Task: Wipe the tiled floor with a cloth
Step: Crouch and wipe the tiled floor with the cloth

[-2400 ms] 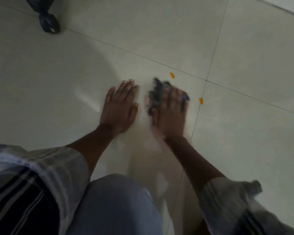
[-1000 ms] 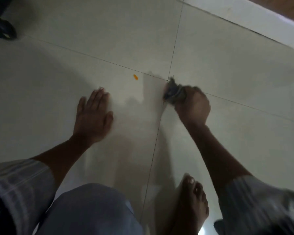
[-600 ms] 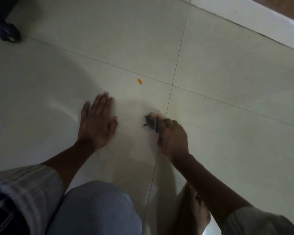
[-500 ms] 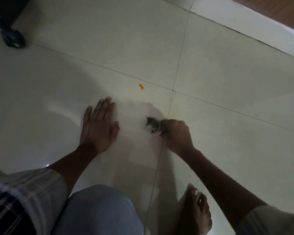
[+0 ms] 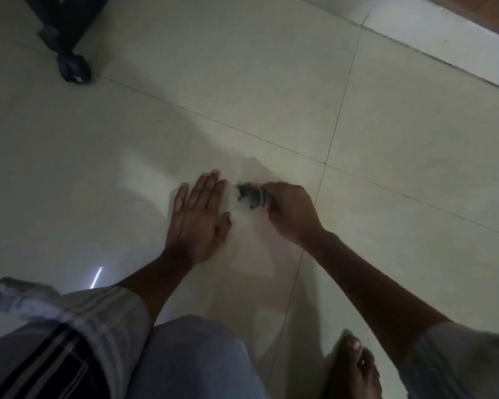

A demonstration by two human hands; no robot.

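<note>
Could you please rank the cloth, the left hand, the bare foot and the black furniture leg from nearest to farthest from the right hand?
1. cloth, gripped in the right hand
2. left hand, flat, beside it
3. bare foot, bottom right
4. black furniture leg, top left

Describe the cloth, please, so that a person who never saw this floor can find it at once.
Start at the crossing of the grout lines on the pale tiled floor, then look down and left to the two hands. The cloth is the small dark bundle sticking out of the closed right hand, just right of the flat left hand. It is the only dark, crumpled thing between them.
</note>
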